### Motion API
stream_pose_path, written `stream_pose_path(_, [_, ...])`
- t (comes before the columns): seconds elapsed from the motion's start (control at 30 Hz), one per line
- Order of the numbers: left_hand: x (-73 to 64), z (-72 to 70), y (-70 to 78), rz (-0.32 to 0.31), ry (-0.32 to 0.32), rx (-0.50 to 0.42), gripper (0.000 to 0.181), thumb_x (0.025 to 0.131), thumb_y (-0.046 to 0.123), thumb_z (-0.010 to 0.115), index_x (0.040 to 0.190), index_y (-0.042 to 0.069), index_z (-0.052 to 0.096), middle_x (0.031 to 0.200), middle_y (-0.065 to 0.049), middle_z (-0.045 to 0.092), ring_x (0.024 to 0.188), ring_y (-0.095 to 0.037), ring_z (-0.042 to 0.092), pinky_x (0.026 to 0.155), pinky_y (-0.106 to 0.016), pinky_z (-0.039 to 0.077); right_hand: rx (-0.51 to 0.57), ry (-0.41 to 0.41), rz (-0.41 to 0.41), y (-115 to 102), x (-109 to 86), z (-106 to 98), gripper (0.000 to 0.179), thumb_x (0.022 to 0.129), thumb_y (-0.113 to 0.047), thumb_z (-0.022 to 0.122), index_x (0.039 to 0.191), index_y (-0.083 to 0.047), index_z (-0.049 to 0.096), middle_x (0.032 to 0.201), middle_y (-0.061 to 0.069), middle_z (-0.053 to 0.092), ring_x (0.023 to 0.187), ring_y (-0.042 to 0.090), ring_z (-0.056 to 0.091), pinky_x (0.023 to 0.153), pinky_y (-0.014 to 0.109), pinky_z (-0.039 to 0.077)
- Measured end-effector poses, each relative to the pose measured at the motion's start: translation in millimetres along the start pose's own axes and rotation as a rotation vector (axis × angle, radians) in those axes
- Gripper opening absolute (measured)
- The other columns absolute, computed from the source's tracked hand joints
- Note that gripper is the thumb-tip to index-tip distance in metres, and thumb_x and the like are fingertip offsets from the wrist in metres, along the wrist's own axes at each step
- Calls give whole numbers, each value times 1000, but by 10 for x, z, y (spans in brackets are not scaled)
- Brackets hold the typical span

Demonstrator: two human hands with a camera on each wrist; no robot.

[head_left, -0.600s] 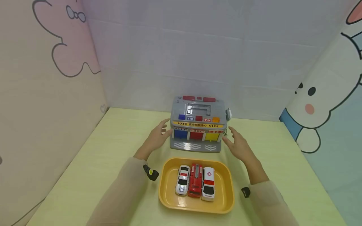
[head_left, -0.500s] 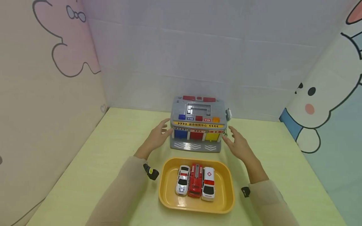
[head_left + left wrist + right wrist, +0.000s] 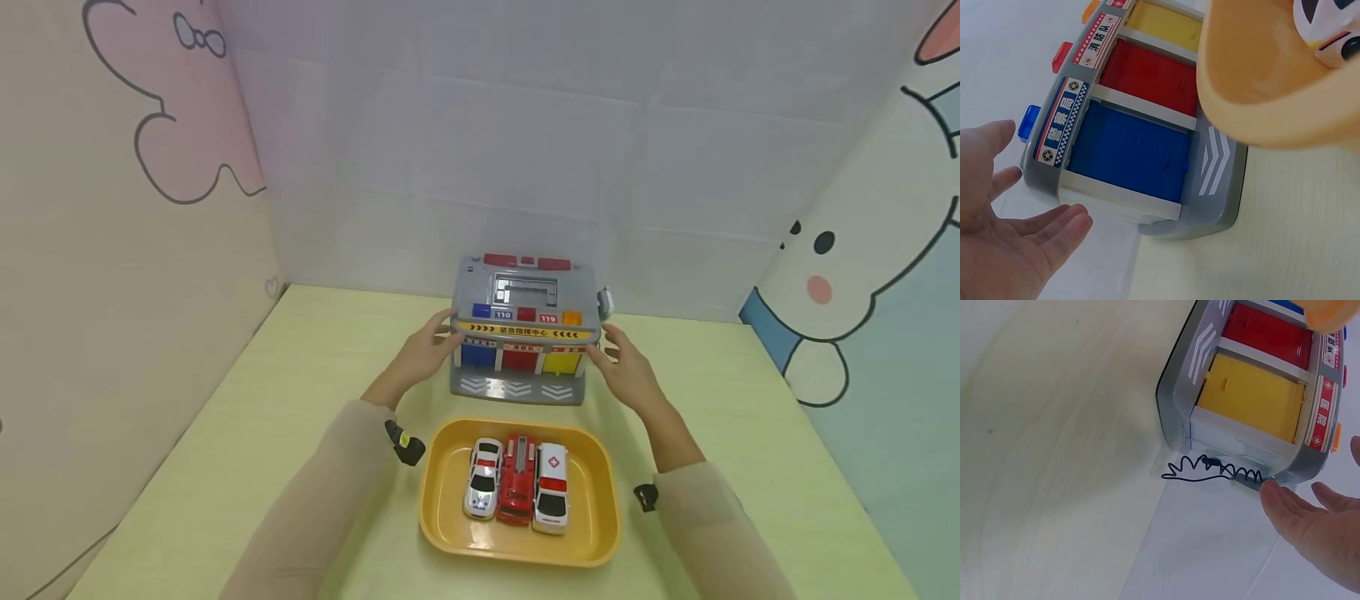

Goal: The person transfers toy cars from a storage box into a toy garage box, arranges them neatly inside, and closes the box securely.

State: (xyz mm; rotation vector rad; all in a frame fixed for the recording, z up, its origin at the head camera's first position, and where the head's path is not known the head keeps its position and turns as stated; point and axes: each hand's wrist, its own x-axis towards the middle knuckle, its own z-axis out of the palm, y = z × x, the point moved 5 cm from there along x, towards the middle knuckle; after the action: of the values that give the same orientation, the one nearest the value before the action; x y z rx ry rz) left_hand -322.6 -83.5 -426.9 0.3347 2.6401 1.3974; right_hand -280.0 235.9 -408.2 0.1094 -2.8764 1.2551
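A grey toy garage with a blue, a red and a yellow door stands towards the back of the table. My left hand is at its left side, fingers fairly straight and the thumb by the roof's front corner. In the left wrist view the left fingers lie along the white side wall near the blue door. On the other side my right hand has its fingertips right at the roof's right edge. The right wrist view shows these fingers close to the side wall beyond the yellow door.
A yellow tray in front of the garage holds a white police car, a red fire truck and a white ambulance. A black coiled cord hangs at the garage's right side. Behind the table is a pale wall.
Both hands have moved slightly inward and up, from just beside the garage to the edges of its roof. The garage, tray and cars have stayed in place.
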Motion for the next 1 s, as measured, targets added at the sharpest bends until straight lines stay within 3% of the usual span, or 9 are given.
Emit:
stream_pose_path(0.4, [90,-3,97,-24,-21,-50,61,101,45,48,153,20,28,146,-20,41,130,-37,42,100,-53,40,119,-42,42,-48,93,18,71,102,-42,48,154,-5,18,156,22,21,133,41,37,101,56,37])
stream_pose_path(0.67, [149,-16,84,-66,-20,-103,63,101,46,49,153,17,28,145,-20,41,127,-36,45,99,-52,41,155,-56,52,-61,167,42,73,102,-44,48,155,-6,15,155,24,21,134,41,36,103,55,35])
stream_pose_path(1.0, [234,12,119,-117,34,-149,59,99,44,54,147,15,36,137,-19,49,121,-33,50,98,-50,43,223,-37,56,-67,245,51,70,102,-39,50,153,-1,20,151,29,24,131,44,38,102,54,37])
